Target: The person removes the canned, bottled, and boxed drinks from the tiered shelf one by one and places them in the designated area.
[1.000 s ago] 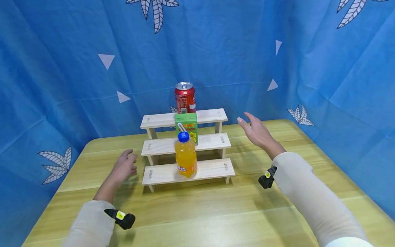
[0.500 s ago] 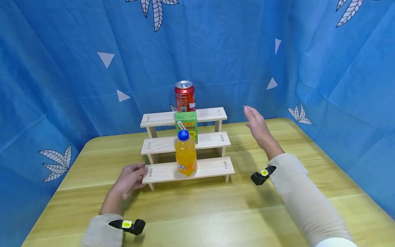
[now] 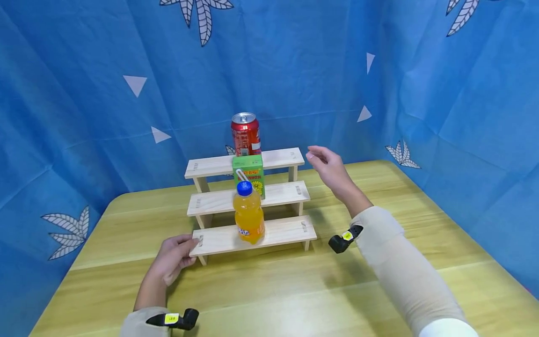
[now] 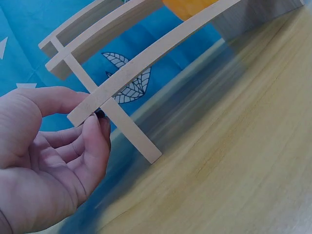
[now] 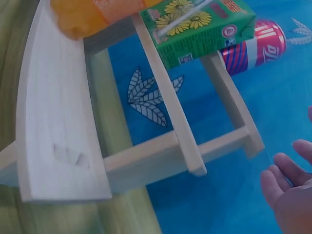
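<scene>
A three-step wooden display stand (image 3: 278, 231) stands on the table. My left hand (image 3: 172, 257) pinches the left end of its lowest step, thumb on top and fingers curled beneath, as the left wrist view shows. My right hand (image 3: 330, 169) hovers beside the right end of the top step, fingers bent and holding nothing; in the right wrist view its fingertips are apart from the stand. An orange soda bottle (image 3: 249, 217) with a blue cap stands on the lowest step. Behind it, a green drink carton (image 3: 248, 163) with a straw is on the middle step, and a red can (image 3: 246, 135) on the top one.
The wooden table (image 3: 269, 290) reaches in front of the stand and to both sides. A blue curtain (image 3: 294, 70) with white leaf and triangle prints hangs close behind the stand and along both sides.
My left hand has moved right to the lowest step and taken hold of its end. My right hand has shifted left toward the top step. The view has turned slightly.
</scene>
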`<act>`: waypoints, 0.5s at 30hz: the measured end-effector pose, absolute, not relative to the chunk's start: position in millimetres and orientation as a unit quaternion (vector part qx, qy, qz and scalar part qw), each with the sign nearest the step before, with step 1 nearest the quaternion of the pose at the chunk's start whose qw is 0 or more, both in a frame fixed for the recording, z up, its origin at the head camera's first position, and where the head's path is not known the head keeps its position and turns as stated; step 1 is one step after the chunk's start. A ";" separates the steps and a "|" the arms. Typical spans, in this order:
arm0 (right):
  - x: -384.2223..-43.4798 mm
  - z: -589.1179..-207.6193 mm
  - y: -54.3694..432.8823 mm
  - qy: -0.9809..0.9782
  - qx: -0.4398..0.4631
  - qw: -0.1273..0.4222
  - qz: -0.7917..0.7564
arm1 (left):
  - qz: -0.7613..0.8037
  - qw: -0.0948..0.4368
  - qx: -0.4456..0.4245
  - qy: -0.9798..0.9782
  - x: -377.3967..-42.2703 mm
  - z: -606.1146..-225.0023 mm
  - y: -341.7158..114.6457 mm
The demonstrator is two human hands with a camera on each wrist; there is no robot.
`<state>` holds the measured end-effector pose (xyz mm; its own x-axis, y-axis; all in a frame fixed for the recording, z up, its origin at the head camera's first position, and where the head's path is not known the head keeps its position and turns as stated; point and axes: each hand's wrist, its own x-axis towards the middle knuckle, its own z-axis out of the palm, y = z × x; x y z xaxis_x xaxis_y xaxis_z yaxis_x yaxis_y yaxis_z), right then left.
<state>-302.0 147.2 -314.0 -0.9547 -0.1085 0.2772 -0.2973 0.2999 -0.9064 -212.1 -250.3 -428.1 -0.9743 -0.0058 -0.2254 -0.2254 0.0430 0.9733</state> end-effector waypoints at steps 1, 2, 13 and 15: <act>-301.9 -312.6 145.0 -0.808 0.129 0.084 0.569 | 0.691 0.079 -0.081 0.714 -211.8 -428.6 -250.2; -302.2 -311.1 143.2 -0.813 0.132 0.086 0.560 | 0.694 0.077 -0.082 0.711 -211.5 -428.8 -250.1; -306.9 -294.4 106.8 -0.825 0.155 0.069 0.538 | 0.706 0.089 -0.064 0.700 -210.8 -431.6 -253.2; -308.4 -291.1 100.3 -0.826 0.154 0.065 0.539 | 0.708 0.091 -0.061 0.698 -211.5 -431.2 -252.1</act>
<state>-308.4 100.3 -291.1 -0.9444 -0.1837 0.2728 -0.3237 0.3727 -0.8697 -211.5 -252.1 -431.2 -0.9760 0.0424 -0.2134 -0.2140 -0.0098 0.9768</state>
